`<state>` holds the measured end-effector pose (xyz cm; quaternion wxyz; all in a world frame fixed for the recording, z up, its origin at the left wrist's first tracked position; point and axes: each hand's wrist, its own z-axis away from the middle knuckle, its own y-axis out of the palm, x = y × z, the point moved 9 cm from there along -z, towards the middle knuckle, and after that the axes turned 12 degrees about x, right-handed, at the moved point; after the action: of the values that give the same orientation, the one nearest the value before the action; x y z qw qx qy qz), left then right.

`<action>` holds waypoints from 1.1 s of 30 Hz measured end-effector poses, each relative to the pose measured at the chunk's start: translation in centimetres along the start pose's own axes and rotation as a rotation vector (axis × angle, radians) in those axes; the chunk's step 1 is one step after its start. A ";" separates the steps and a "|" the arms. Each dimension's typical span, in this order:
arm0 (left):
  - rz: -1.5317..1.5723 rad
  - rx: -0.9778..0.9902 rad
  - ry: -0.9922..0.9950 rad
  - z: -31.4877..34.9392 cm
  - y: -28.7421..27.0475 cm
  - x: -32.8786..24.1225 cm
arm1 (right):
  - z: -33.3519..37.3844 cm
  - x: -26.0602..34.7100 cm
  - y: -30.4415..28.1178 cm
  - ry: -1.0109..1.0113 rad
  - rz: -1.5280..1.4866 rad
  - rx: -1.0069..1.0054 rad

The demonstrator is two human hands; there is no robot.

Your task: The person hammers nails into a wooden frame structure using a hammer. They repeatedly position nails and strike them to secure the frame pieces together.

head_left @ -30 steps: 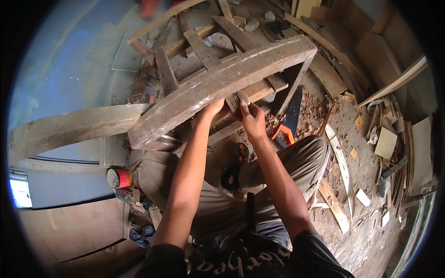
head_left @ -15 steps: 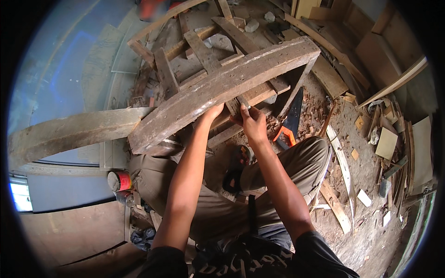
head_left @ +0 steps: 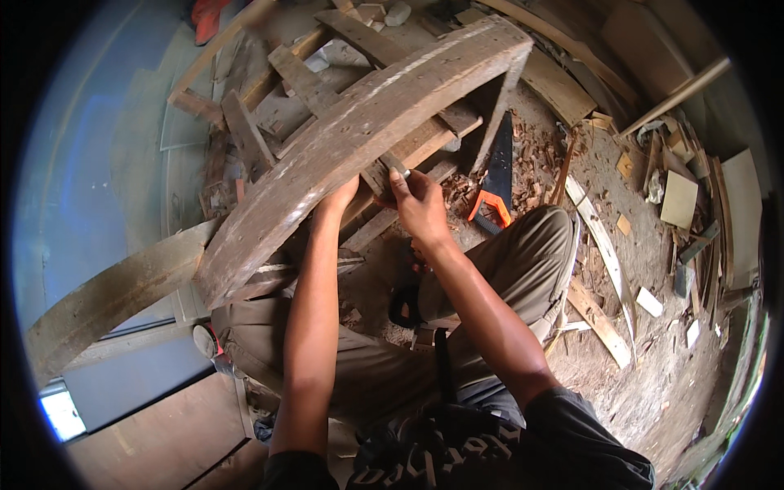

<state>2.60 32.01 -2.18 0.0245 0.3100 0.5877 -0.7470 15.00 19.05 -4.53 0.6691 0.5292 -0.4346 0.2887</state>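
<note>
A thick curved wooden beam [head_left: 367, 122] crosses in front of me, part of a frame joined with slats. My left hand [head_left: 341, 196] reaches under the near edge of the beam; its fingers are hidden behind the wood. Just to its right, my right hand [head_left: 423, 208] is closed, thumb and fingers pinching a short, narrow grey-brown piece [head_left: 393, 162] against a wooden slat [head_left: 377, 178] below the beam. What that piece is made of cannot be made out. A handsaw [head_left: 492, 204] with an orange and black handle lies on the ground to the right of my right hand.
Another curved timber [head_left: 122, 282] extends to the left. My bent knee [head_left: 543, 233] is beside the saw. Wood chips, a long pale strip [head_left: 603, 245] and offcuts litter the floor at right, with boards [head_left: 739, 220] leaning beyond. A blue panel [head_left: 98, 163] stands at left.
The view has shifted, so the frame sits farther left and higher in the picture. Both hands stay at the same spot on the frame, the right one still pinching the narrow piece.
</note>
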 end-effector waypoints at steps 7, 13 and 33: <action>0.205 0.008 -0.077 -0.5 0.8 1.2 | 1.2 1.1 -2.7 0.044 0.089 0.010; 0.086 -0.121 -0.002 5.2 -0.4 -2.6 | 9.6 6.9 -13.4 -0.018 0.092 -0.122; 0.600 -0.304 0.325 19.5 -0.8 -11.0 | 20.1 0.3 -32.5 0.015 0.336 -0.752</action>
<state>2.64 11.25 6.23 0.1944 0.5758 0.5713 -0.5516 37.11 -9.15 -17.93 0.7626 0.1676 -0.5852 0.2190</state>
